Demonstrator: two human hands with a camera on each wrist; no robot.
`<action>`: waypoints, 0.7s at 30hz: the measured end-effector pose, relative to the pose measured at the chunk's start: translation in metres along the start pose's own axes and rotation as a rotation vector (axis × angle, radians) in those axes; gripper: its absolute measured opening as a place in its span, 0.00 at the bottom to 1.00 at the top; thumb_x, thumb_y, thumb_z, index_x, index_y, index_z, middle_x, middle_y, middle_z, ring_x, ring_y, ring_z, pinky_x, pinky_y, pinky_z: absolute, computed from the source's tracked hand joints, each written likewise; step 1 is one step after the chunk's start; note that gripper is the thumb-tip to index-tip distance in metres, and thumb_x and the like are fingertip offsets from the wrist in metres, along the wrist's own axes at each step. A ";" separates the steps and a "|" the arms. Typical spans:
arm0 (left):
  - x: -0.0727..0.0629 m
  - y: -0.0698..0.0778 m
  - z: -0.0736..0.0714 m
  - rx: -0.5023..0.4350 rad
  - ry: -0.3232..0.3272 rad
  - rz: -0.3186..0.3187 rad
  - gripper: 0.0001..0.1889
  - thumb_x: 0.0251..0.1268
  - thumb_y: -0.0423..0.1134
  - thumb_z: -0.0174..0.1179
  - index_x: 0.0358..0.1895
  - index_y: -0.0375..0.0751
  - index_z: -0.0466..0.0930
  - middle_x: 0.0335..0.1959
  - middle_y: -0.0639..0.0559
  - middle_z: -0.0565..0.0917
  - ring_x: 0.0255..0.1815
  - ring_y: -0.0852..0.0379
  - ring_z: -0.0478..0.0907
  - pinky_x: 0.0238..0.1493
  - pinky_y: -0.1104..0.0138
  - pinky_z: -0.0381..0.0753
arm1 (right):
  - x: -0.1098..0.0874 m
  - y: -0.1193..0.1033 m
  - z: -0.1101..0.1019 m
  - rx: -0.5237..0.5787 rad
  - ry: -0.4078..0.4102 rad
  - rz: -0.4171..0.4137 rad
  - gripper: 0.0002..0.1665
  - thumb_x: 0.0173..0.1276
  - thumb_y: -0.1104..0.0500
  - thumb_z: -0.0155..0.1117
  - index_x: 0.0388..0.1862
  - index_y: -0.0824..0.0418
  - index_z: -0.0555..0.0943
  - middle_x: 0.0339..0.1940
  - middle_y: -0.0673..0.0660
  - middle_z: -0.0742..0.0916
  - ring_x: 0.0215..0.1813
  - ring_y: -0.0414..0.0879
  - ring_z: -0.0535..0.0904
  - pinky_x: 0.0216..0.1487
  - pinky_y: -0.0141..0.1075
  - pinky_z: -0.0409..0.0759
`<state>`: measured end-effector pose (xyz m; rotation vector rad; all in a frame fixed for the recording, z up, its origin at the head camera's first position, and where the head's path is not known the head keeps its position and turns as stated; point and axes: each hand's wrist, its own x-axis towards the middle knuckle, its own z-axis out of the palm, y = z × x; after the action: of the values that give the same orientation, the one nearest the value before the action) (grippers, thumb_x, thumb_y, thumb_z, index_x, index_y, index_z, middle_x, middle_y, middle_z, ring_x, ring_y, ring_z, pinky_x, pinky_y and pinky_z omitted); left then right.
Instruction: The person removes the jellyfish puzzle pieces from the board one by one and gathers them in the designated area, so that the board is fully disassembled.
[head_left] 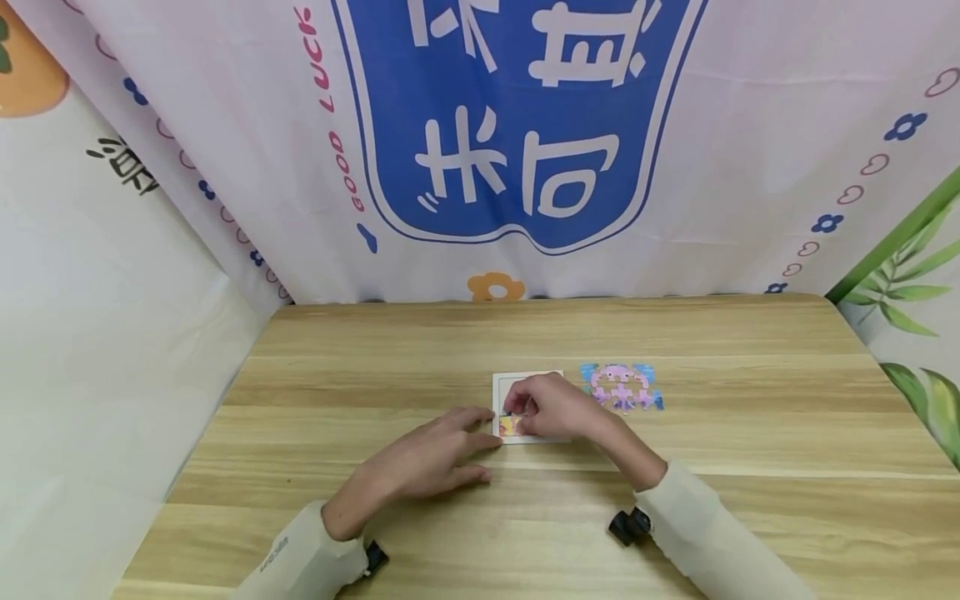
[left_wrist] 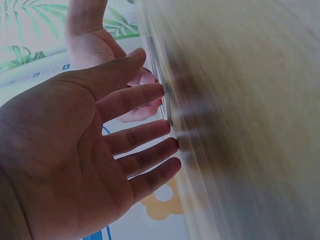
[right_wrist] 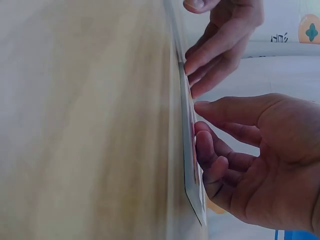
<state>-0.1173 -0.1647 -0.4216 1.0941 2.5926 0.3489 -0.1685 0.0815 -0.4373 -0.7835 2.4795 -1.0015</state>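
A small white puzzle tray (head_left: 529,440) lies flat at the middle of the table. Yellow and pink puzzle pieces (head_left: 507,426) lie in its near left corner. My right hand (head_left: 551,406) is over the tray, its thumb and index finger pinching at a puzzle piece there; the hand hides most of the inside. In the right wrist view its other fingers (right_wrist: 217,170) are curled. My left hand (head_left: 442,454) lies at the tray's left side, fingers extended, fingertips right at the tray's edge (left_wrist: 161,75). Nothing is in the left palm.
To the right of the tray lies a group of joined pink, purple and blue puzzle pieces (head_left: 621,387) on the wooden table (head_left: 360,350). A printed cloth (head_left: 285,167) hangs behind the table's far edge, and a white sheet (head_left: 97,350) runs along its left side.
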 end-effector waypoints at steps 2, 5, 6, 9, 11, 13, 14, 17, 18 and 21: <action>0.000 0.000 0.000 0.002 0.004 0.002 0.24 0.79 0.51 0.65 0.71 0.46 0.84 0.80 0.41 0.72 0.80 0.43 0.70 0.78 0.49 0.75 | 0.000 -0.001 0.002 -0.010 0.009 -0.006 0.11 0.65 0.70 0.75 0.45 0.59 0.89 0.40 0.50 0.90 0.39 0.37 0.81 0.45 0.32 0.82; -0.001 0.000 -0.001 0.001 0.010 0.005 0.23 0.79 0.51 0.65 0.70 0.46 0.84 0.79 0.41 0.72 0.80 0.43 0.70 0.78 0.49 0.75 | 0.000 -0.004 0.005 -0.031 0.026 -0.007 0.13 0.64 0.72 0.74 0.43 0.58 0.89 0.39 0.50 0.89 0.39 0.38 0.80 0.44 0.31 0.82; -0.001 0.000 -0.001 0.000 0.010 0.004 0.23 0.79 0.51 0.65 0.70 0.46 0.84 0.79 0.40 0.72 0.80 0.43 0.70 0.78 0.49 0.75 | 0.000 -0.004 0.006 -0.036 0.032 -0.003 0.13 0.64 0.72 0.74 0.43 0.58 0.89 0.38 0.50 0.89 0.38 0.38 0.80 0.44 0.32 0.82; -0.001 0.001 -0.001 -0.002 0.014 0.005 0.23 0.79 0.51 0.65 0.70 0.46 0.84 0.79 0.40 0.73 0.80 0.43 0.70 0.77 0.49 0.75 | 0.000 -0.006 0.007 -0.045 0.042 0.013 0.12 0.65 0.72 0.74 0.43 0.58 0.89 0.38 0.49 0.89 0.38 0.38 0.80 0.44 0.32 0.82; -0.001 0.001 -0.001 -0.004 0.016 0.005 0.23 0.79 0.51 0.65 0.69 0.46 0.85 0.79 0.41 0.73 0.80 0.43 0.70 0.77 0.49 0.76 | -0.001 -0.006 0.008 -0.046 0.047 0.014 0.13 0.65 0.72 0.74 0.44 0.59 0.89 0.38 0.50 0.89 0.38 0.38 0.80 0.44 0.32 0.83; -0.001 0.001 -0.001 -0.006 0.019 0.006 0.23 0.79 0.51 0.65 0.69 0.46 0.85 0.79 0.41 0.73 0.80 0.43 0.70 0.77 0.49 0.76 | -0.002 -0.006 0.008 -0.046 0.049 0.010 0.14 0.65 0.73 0.73 0.46 0.60 0.89 0.38 0.51 0.89 0.38 0.38 0.81 0.44 0.32 0.83; 0.000 0.001 -0.001 -0.007 0.020 0.007 0.22 0.79 0.51 0.65 0.69 0.46 0.85 0.79 0.41 0.73 0.80 0.43 0.70 0.77 0.49 0.76 | -0.002 -0.006 0.007 -0.045 0.048 0.009 0.15 0.65 0.73 0.73 0.47 0.61 0.89 0.38 0.51 0.89 0.38 0.38 0.80 0.44 0.32 0.83; 0.000 0.000 0.000 -0.010 0.020 0.007 0.22 0.79 0.50 0.65 0.69 0.46 0.85 0.79 0.41 0.73 0.80 0.43 0.70 0.77 0.49 0.75 | -0.002 -0.006 0.008 -0.042 0.047 0.011 0.16 0.65 0.74 0.73 0.50 0.62 0.88 0.38 0.52 0.87 0.38 0.38 0.80 0.43 0.30 0.82; 0.000 0.000 0.000 -0.011 0.019 0.007 0.22 0.79 0.51 0.65 0.69 0.46 0.85 0.79 0.41 0.73 0.80 0.43 0.70 0.77 0.49 0.75 | -0.002 -0.006 0.008 -0.042 0.047 0.013 0.17 0.65 0.73 0.73 0.51 0.63 0.88 0.37 0.52 0.87 0.38 0.38 0.80 0.43 0.30 0.82; 0.001 0.000 -0.001 -0.013 0.018 0.006 0.22 0.79 0.51 0.65 0.69 0.46 0.85 0.79 0.41 0.73 0.80 0.43 0.70 0.78 0.48 0.75 | -0.002 -0.007 0.008 -0.042 0.050 0.022 0.17 0.65 0.73 0.73 0.51 0.62 0.87 0.37 0.51 0.86 0.38 0.38 0.79 0.43 0.31 0.81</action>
<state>-0.1180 -0.1644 -0.4213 1.0998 2.5994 0.3780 -0.1602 0.0744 -0.4379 -0.7512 2.5536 -0.9763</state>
